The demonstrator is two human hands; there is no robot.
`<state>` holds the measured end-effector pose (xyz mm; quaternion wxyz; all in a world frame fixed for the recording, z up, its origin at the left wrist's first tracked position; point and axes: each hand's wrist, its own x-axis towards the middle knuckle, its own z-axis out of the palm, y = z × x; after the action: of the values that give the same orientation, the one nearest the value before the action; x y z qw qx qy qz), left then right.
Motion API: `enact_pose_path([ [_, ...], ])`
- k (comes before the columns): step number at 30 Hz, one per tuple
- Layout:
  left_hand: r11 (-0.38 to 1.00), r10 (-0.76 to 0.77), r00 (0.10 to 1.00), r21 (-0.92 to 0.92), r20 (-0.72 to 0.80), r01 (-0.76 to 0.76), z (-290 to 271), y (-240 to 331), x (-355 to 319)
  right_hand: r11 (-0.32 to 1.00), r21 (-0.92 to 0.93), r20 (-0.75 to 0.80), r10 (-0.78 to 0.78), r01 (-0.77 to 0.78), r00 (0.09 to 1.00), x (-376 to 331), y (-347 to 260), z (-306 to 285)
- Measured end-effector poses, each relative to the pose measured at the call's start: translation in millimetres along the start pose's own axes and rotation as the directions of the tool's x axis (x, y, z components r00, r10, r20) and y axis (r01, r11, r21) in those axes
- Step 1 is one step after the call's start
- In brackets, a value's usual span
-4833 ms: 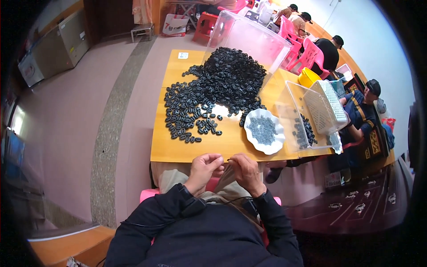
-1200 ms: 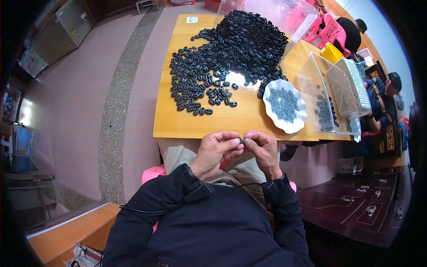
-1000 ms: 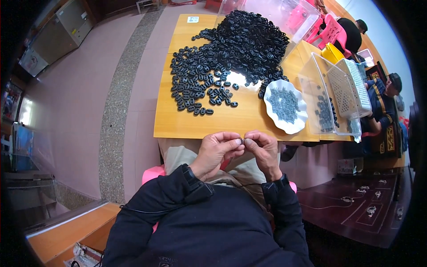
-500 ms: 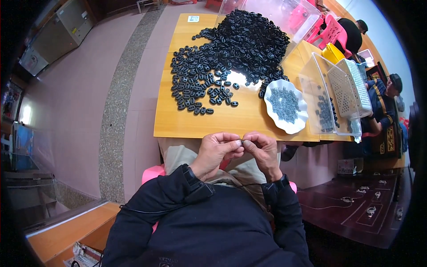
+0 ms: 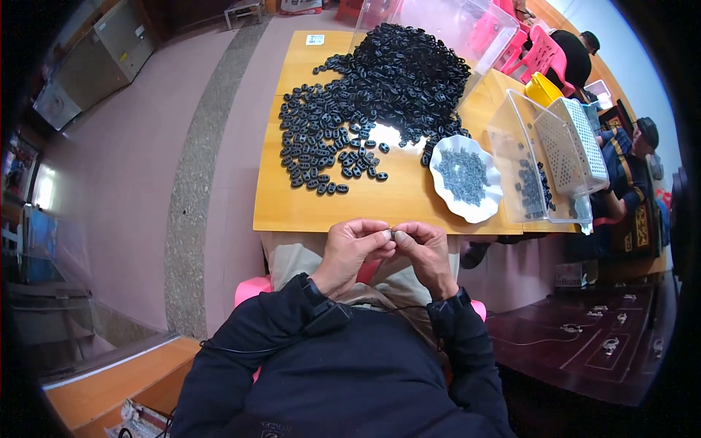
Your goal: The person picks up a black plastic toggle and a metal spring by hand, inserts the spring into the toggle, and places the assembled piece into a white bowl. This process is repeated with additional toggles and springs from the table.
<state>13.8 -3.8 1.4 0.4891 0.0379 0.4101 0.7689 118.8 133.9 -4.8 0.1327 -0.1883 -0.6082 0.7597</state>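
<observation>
My left hand point(image 5: 352, 247) and my right hand point(image 5: 426, 250) meet just below the near edge of the wooden table point(image 5: 343, 208), over my lap. Their fingertips pinch one small dark part point(image 5: 392, 233) between them. A big heap of small black plastic pieces point(image 5: 380, 95) spreads over the table's middle and far side. A white scalloped dish point(image 5: 467, 212) holding several small grey parts stands at the right of the table, just beyond my right hand.
A clear plastic bin point(image 5: 529, 157) with a few black pieces and a white perforated basket point(image 5: 577, 142) sit at the right end. A larger clear bin point(image 5: 445, 22) stands at the back. Other people sit on pink chairs point(image 5: 537, 55) at the far right.
Since the oldest frame my head has moved forward and the table looks closer. My hands have come together on the small part and have barely moved over the last second.
</observation>
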Motion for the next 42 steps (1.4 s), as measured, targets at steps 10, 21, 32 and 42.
enact_pose_path([
  [10,1.000,-0.010,1.000,-0.028,0.001,0.010,-5,1,1,0.996,0.085,-0.002,0.022,-0.022,1.000,3,4,-2],
  [21,0.998,-0.016,1.000,-0.064,-0.024,0.015,-4,5,2,0.995,-0.072,-0.058,-0.069,0.064,0.996,25,-12,-9],
  [32,0.997,0.057,0.994,-0.048,-0.097,-0.062,-8,6,6,0.214,-0.921,0.207,-0.438,0.325,0.875,84,-31,9],
  [42,0.995,0.067,0.991,-0.069,-0.115,-0.075,-6,9,5,0.170,-0.944,0.214,-0.329,0.281,0.920,80,-30,3],
])
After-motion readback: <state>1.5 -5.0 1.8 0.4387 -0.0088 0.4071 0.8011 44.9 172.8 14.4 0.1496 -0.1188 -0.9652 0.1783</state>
